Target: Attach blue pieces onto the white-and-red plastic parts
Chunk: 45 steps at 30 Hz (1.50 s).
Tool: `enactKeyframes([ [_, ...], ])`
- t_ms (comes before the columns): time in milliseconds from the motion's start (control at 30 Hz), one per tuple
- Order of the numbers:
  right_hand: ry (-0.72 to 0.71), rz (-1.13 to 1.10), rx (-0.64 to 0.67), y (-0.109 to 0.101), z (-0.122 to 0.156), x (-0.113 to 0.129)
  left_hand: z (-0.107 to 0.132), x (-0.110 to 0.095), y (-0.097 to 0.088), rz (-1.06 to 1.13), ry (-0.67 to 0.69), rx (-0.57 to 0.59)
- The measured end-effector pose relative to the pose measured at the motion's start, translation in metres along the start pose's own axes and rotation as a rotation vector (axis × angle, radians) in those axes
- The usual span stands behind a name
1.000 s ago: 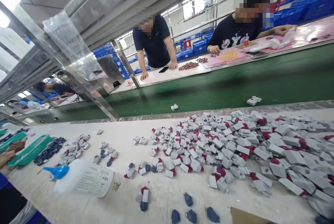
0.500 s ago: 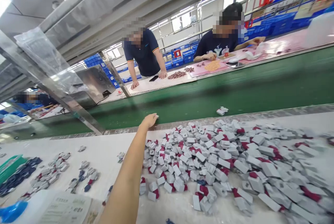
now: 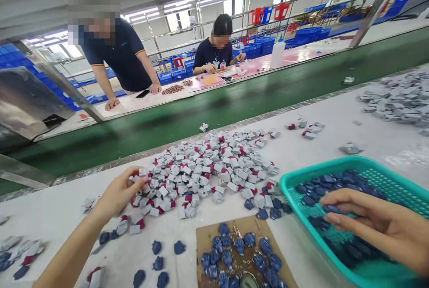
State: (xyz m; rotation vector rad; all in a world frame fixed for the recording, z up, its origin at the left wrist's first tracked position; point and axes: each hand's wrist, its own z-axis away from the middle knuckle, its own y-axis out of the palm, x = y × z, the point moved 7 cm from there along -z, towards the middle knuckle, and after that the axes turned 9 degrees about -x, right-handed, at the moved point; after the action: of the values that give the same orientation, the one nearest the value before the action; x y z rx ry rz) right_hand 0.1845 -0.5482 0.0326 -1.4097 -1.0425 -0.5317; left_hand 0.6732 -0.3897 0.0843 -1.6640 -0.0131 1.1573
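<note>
My left hand (image 3: 119, 193) pinches a small white piece at the left edge of a big heap of white-and-red pieces (image 3: 208, 169) on the white table. My right hand (image 3: 375, 223) reaches into a teal basket (image 3: 395, 176) at the right and its fingers close on a dark blue part (image 3: 331, 209) among several others there. More dark blue parts (image 3: 234, 252) lie on a brown cardboard sheet (image 3: 241, 230) at the near edge, between my hands.
A green conveyor belt (image 3: 234, 104) runs behind the table. Beyond it, one person leans on the far table and another sits working. A second heap of white pieces (image 3: 398, 100) lies far right. Loose blue parts (image 3: 161, 256) are scattered near left.
The view has swung right and down. My left hand pulled back from the belt's edge to the heap. My right hand and the teal basket came into view.
</note>
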Motion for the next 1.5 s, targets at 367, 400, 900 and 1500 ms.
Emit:
enactKeyframes([
  [367,-0.032,-0.024,0.403,0.065,0.05,0.073,0.112,-0.008,0.023,0.59,-0.167,-0.049],
  [400,-0.047,-0.026,0.418,0.074,0.054,0.077,0.12,-0.01,0.032,0.729,-0.237,-0.01],
  [900,-0.326,0.103,0.6,0.12,0.082,0.105,0.204,0.0,0.093,1.249,-0.578,0.104],
  [1500,-0.804,0.342,0.549,0.139,0.105,0.109,0.218,0.0,0.106,1.254,-0.605,0.162],
])
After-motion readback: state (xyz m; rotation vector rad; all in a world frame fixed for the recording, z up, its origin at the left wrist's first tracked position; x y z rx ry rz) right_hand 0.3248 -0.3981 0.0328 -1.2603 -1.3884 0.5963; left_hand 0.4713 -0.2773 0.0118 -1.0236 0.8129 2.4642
